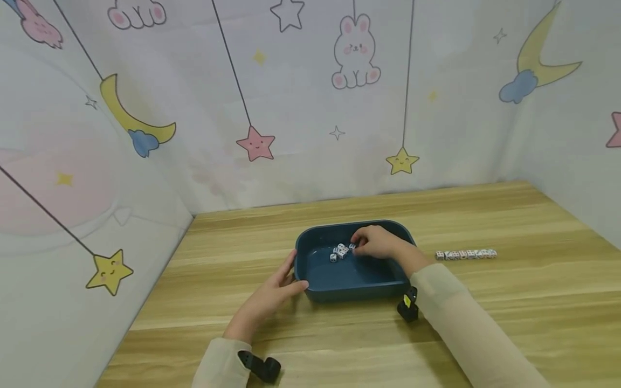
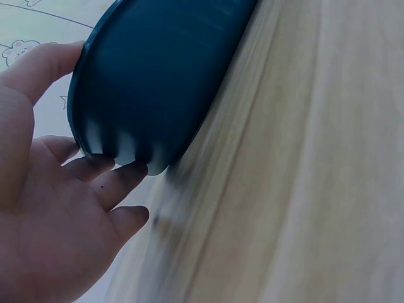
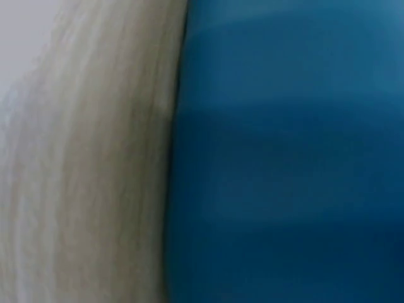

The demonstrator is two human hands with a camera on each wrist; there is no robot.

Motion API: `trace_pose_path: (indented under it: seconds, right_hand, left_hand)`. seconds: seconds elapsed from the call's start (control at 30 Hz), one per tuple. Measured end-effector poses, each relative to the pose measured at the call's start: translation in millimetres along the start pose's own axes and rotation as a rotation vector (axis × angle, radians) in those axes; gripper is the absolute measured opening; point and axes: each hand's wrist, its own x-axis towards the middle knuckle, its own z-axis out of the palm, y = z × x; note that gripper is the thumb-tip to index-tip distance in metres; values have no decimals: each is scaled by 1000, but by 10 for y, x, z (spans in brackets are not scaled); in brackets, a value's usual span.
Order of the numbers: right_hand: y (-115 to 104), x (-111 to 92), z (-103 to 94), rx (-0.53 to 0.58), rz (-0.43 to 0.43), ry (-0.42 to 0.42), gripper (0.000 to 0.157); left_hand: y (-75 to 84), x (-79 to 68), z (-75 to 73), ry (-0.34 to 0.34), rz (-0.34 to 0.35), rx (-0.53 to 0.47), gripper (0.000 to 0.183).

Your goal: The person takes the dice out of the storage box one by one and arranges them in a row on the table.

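A dark blue rectangular tray [image 1: 356, 293] stands on the wooden table, its outer wall large in the left wrist view. My left hand [image 1: 274, 296] holds the tray's left end, with the thumb [image 2: 60, 60] at the rim and the other fingers against the wall. Inside the tray, several white dice [image 1: 342, 250] lie in a loose cluster. Over the tray's back right part, my right hand [image 1: 378, 242] reaches in and pinches a die [image 1: 352, 246] between thumb and forefinger, just right of the cluster. Only the tray's wall [image 3: 284, 164] fills the right wrist view; the hand is out of sight there.
Right of the tray, several dice [image 1: 466, 254] stand in a straight row on the table [image 1: 524, 302]. A white curtain [image 1: 310, 97] printed with stars, moons and rabbits hangs behind the table. Black wrist cameras [image 1: 408, 306] are strapped at both sleeves.
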Motion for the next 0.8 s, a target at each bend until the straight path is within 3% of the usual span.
trace_pose_path:
  seconds: [0.37, 0.8]
  right_hand:
    - [-9, 19, 0, -25, 45, -38, 38]
    - [-16, 2, 24, -15, 50, -53, 22]
  left_hand:
    - [24, 4, -12, -7, -1, 7, 81]
    - [7, 12, -6, 1, 0, 25, 84]
